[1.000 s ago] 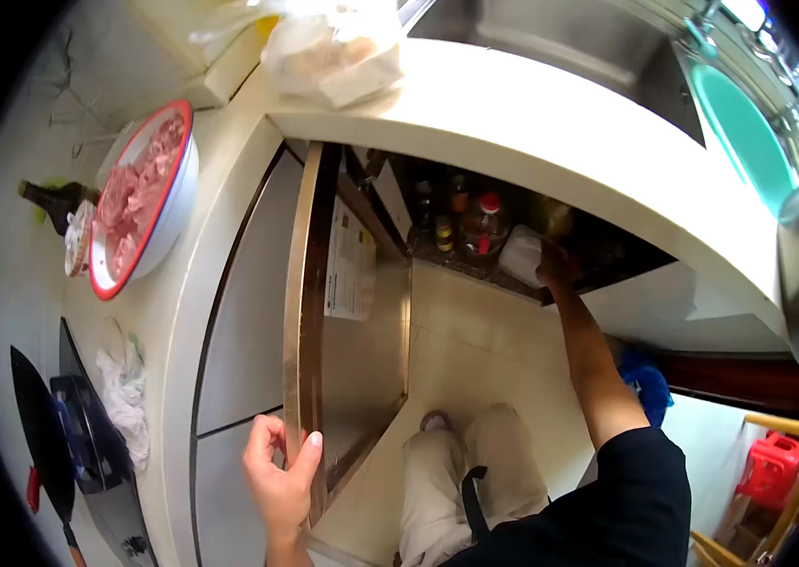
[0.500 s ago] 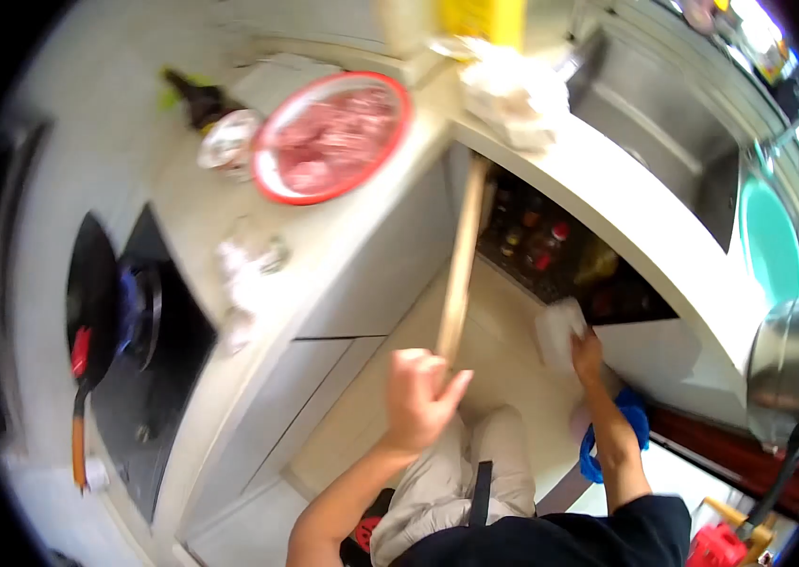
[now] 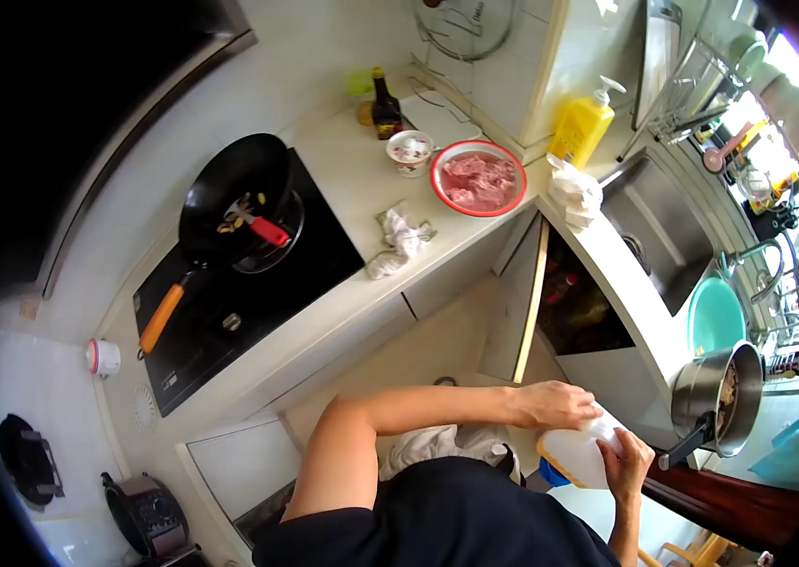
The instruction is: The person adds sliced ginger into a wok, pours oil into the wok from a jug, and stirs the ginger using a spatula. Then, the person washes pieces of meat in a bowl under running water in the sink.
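Observation:
A white plastic bottle (image 3: 573,459) with a yellowish edge is tilted in front of my body. My right hand (image 3: 626,463) is wrapped round its side. The closed fingers of my left hand (image 3: 558,404) grip the bottle's upper end; whether a cap is under them is hidden. Just beyond my hands, the cabinet door (image 3: 532,298) stands open, with dark bottles (image 3: 570,283) inside the cabinet. At the left, a black wok (image 3: 234,194) on the stove holds several small yellowish pieces and a red-and-grey spatula (image 3: 262,225).
A red-rimmed bowl of raw meat (image 3: 479,180), a patterned cup (image 3: 410,151), a dark sauce bottle (image 3: 385,109) and a crumpled cloth (image 3: 402,241) are on the counter. A yellow pump bottle (image 3: 581,128) stands by the sink (image 3: 660,227). A steel pot (image 3: 702,397) sits near the right edge.
My left hand has let go of the cabinet door and moved right to the bottle. My right hand has brought the bottle up from beside the cabinet. The view has turned leftward.

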Motion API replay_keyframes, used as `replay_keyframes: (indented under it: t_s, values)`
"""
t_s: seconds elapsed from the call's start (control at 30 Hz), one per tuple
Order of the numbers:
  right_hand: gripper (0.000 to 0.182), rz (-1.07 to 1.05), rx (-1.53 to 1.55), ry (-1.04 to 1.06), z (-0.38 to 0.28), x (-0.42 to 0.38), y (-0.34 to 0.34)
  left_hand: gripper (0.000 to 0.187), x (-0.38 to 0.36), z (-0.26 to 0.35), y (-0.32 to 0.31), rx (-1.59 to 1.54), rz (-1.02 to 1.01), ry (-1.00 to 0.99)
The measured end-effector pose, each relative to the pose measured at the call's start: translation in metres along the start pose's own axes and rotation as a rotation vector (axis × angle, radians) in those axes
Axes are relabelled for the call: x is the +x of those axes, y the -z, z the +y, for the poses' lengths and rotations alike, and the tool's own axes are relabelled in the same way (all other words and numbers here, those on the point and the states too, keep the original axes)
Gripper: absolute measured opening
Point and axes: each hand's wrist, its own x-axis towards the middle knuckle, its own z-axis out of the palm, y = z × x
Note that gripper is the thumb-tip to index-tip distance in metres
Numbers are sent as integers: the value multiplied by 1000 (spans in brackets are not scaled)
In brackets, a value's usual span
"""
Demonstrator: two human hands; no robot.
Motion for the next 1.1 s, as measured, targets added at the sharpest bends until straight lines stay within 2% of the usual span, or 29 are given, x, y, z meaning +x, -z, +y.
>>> replay_keyframes:
  t_s: [0.1, 0.13, 0.23, 0.27, 0.4, 0.5, 0.57, 0.63, 0.67, 0.7, 0.77, 0.8, 0.83, 0.97, 1.03, 1.07, 1.1]
  values:
    - [27, 103, 120, -42, -25, -2, 4, 44, -6, 26, 35, 50, -71, 40]
    - [27, 130, 88, 23, -34, 0, 4, 39, -9, 33, 47, 37, -57, 76]
    - [27, 149, 32, 44, -61, 12, 3, 34, -19, 44, 73, 131, 4, 80]
    - [26, 128, 93, -15, -69, 18, 2, 32, -22, 47, 90, 79, -17, 117]
    - [24, 174, 231, 102, -112, 53, -5, 36, -49, 62, 135, -24, 139, 341]
    - [24, 127, 238, 171, -132, 68, -16, 36, -75, 65, 147, -67, 201, 434]
    - [24, 127, 247, 290, -143, 77, -25, 35, -90, 67, 151, -66, 224, 457]
    - [24, 99, 249, 290, -154, 85, -29, 35, -103, 64, 154, 36, 302, 391]
    - [24, 69, 272, 298, -161, 88, -30, 32, -109, 63, 154, 119, 407, 272]
    - [24, 39, 294, 301, -166, 91, -30, 32, -115, 58, 157, 113, 412, 273]
    - [24, -4, 217, 503, -181, 100, -27, 27, -124, 51, 168, 661, 240, 90]
    - [24, -10, 244, 483, -187, 102, -27, 25, -124, 48, 173, 692, 325, 17]
    - [24, -9, 270, 471, -192, 106, -27, 25, -125, 45, 177, 683, 327, 3]
    - [23, 25, 259, 504, -200, 116, -39, 27, -135, 49, 173, 588, 469, 144]
    - [24, 25, 218, 513, -199, 120, -51, 29, -138, 57, 167, 480, 534, 531]
    - [24, 32, 212, 531, -198, 124, -58, 39, -134, 65, 165, 416, 497, 811]
    - [25, 35, 208, 550, -196, 128, -64, 39, -135, 63, 166, 412, 497, 814]
